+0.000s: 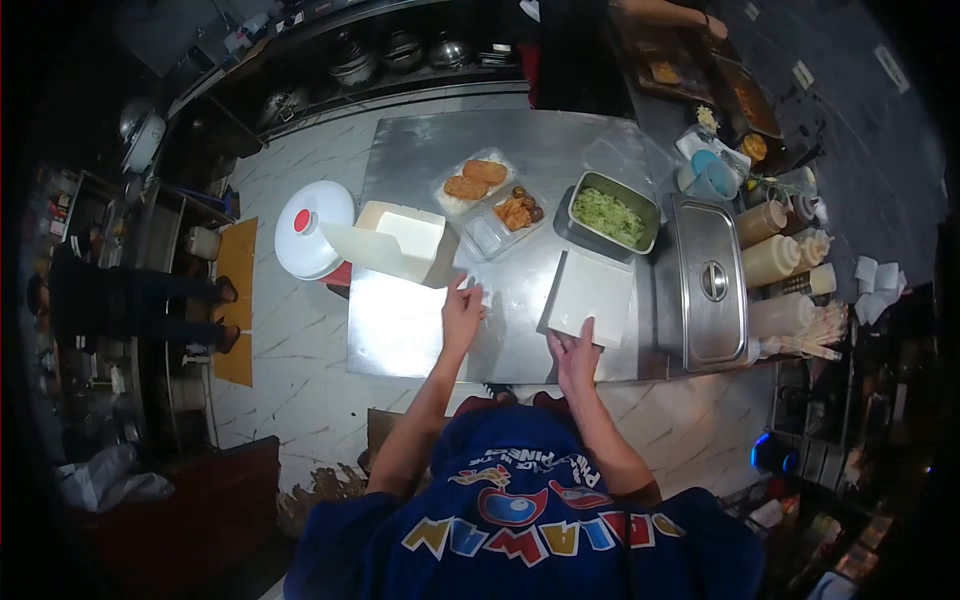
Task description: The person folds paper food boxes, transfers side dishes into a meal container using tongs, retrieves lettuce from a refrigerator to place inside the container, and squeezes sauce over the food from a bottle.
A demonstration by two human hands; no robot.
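My right hand point(576, 358) grips the near edge of a white paper food box point(594, 296), which looks closed and lies on the steel table point(400, 335). My left hand point(463, 312) is over the table with its fingers apart, and I see nothing in it. Ahead and left of it stands an open white paper box point(412, 238) with its lid folded out to the left. Beyond my left hand sits a clear plastic tray point(492, 233) with browned pieces of food in one part. Behind it another clear container point(450, 205) holds two breaded pieces.
A deep metal pan of shredded greens point(610, 212) and a lidded steel pan point(712, 285) stand on the right. Sauce bottles point(770, 260) line the right side. A white-lidded round cooler point(312, 228) is at the left edge. Another person point(130, 295) stands far left; an arm point(670, 14) shows top right.
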